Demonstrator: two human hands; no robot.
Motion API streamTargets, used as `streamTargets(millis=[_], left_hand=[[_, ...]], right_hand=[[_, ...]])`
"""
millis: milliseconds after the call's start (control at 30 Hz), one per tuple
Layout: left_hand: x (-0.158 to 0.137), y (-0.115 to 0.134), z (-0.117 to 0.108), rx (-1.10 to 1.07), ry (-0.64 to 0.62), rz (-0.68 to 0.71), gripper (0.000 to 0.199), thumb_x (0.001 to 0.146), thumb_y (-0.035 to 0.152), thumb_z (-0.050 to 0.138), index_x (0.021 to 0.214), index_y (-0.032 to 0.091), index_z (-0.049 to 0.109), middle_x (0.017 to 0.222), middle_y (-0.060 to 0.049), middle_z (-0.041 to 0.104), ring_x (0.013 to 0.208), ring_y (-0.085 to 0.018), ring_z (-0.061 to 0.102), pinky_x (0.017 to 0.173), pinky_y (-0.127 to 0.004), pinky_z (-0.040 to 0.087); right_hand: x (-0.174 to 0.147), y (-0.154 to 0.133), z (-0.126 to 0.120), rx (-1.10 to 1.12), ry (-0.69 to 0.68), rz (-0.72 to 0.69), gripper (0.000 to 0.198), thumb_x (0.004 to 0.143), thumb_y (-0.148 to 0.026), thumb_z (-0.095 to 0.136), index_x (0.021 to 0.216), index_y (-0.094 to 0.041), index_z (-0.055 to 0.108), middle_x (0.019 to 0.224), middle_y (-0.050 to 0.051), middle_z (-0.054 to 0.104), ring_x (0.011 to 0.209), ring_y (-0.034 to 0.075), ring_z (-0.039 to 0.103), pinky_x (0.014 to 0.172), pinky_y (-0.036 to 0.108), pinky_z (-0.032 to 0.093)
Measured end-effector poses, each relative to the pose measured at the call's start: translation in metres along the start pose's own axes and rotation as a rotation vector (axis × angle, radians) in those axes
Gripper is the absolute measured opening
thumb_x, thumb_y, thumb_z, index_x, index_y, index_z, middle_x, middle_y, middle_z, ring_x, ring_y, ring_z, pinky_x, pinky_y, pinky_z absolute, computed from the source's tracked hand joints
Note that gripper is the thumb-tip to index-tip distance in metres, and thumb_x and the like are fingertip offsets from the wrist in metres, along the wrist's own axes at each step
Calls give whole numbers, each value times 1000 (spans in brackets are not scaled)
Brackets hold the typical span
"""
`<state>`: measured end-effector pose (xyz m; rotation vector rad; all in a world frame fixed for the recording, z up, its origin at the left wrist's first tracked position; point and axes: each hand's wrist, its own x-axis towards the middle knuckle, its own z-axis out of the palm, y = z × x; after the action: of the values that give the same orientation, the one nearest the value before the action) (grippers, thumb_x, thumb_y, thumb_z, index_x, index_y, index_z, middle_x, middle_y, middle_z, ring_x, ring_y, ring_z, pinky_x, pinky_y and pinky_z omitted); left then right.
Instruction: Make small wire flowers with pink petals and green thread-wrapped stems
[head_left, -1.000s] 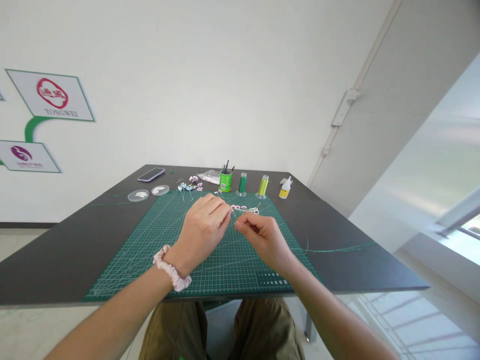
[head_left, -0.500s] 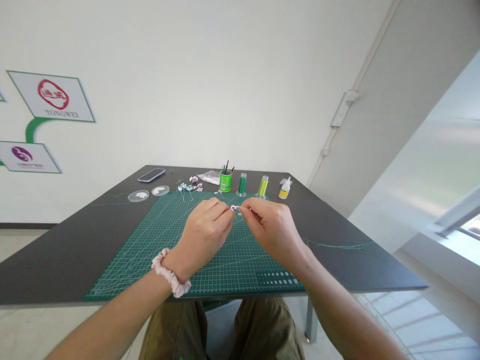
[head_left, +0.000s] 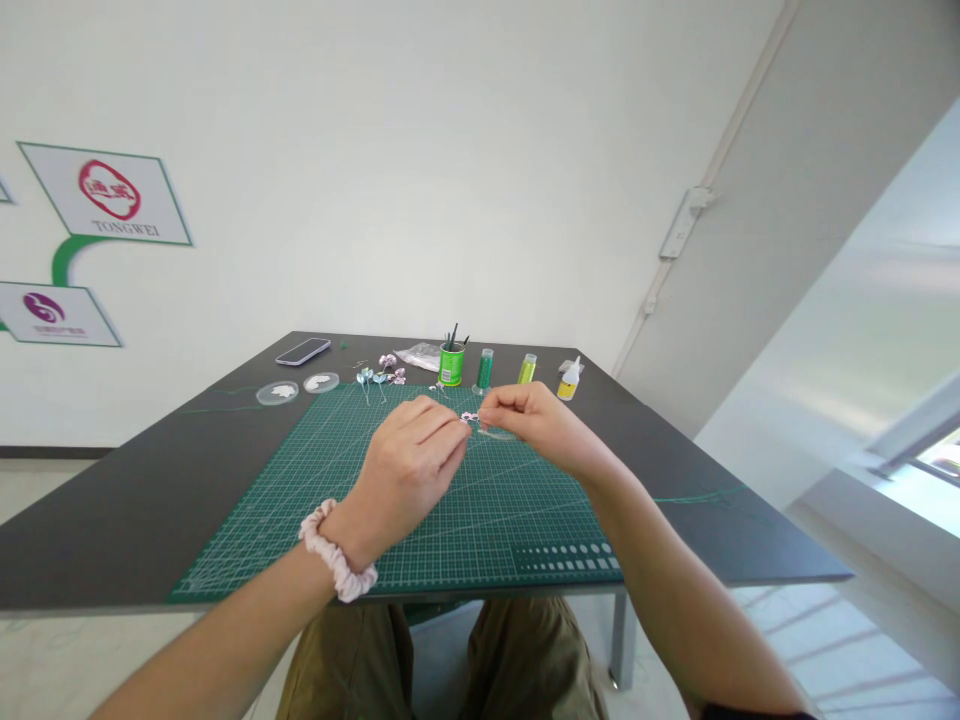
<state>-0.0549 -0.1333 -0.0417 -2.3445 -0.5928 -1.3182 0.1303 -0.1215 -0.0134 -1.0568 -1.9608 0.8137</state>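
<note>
Over the green cutting mat (head_left: 315,500), a small pale pink, dark-marked petal-like piece (head_left: 470,416) shows between my two hands. My left hand (head_left: 416,455), with a pink scrunchie (head_left: 337,550) on its wrist, is closed, its thumb and fingertips pinching the left side of the piece. My right hand (head_left: 529,415) pinches just right of it, knuckles raised; what lies in those fingertips is too small to make out. A thin pale strand (head_left: 499,434) shows beneath the right fingers.
Behind the hands stand a green can of tools (head_left: 451,365), a green thread spool (head_left: 484,370), a yellow-green spool (head_left: 527,368) and a glue bottle (head_left: 569,380). Wire-stemmed flowers (head_left: 380,377), two shallow dishes (head_left: 277,393) and a phone (head_left: 303,351) lie further left.
My right hand has turned and lifted a little, its forearm swinging outward and its knuckles now covering the base of the yellow-green spool. My left hand stays nearly in place, holding the pink piece.
</note>
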Motion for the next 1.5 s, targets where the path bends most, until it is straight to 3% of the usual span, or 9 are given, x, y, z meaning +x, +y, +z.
streamTargets(millis=[167,300,500,633,800,967,1267,1500], left_hand=[[2,-1,0,0,33,-36,14,88,9,54,77,13,62,73,-4,65,70,-16,55,65,-30,49],[3,-3,4,16,32,-70,18,90,10,52,75,14,61,70,-3,64,69,-15,55,65,-29,49],[1,-7,12,62,-13,-66,18,89,9,52,75,14,60,71,-4,64,70,-16,55,66,-30,48],[1,-7,13,87,-29,-51,18,89,9,51,74,15,60,71,-4,63,70,-17,54,66,-31,48],[1,-5,13,89,-63,-36,21,92,13,49,73,16,58,70,-4,62,69,-17,53,64,-30,46],[1,-2,11,86,-65,-7,20,91,11,50,73,16,58,69,-4,62,68,-16,53,62,-29,45],[0,3,6,69,-42,27,20,91,10,49,75,16,60,70,-4,64,68,-16,54,61,-29,46],[-2,2,2,28,-23,21,19,91,10,50,76,15,60,71,-4,65,68,-16,54,62,-30,47]], right_hand=[[-1,22,7,486,-173,136,26,78,-38,64,65,-16,58,48,-11,26,45,6,15,43,24,11],[-10,29,20,621,-211,152,29,76,-42,68,66,-17,57,46,-11,26,43,6,14,42,23,11],[-25,19,36,248,40,-38,27,82,-36,57,63,-18,53,54,-6,37,50,9,30,48,23,24],[-35,12,39,-59,179,-121,26,89,-27,48,64,-18,49,55,-6,36,52,9,32,50,24,26],[-41,2,36,-353,286,-262,26,91,-17,45,65,-18,50,58,-4,44,52,9,36,52,23,29],[-37,-10,26,-529,337,-302,26,92,-17,46,67,-17,54,57,-2,49,52,10,41,52,24,29],[-23,-24,7,-614,247,-209,27,88,-18,48,61,-18,52,54,-2,49,51,10,39,52,26,24],[-5,-10,-5,-269,52,-84,26,85,-27,52,60,-18,52,53,-5,37,52,9,32,50,25,24]])
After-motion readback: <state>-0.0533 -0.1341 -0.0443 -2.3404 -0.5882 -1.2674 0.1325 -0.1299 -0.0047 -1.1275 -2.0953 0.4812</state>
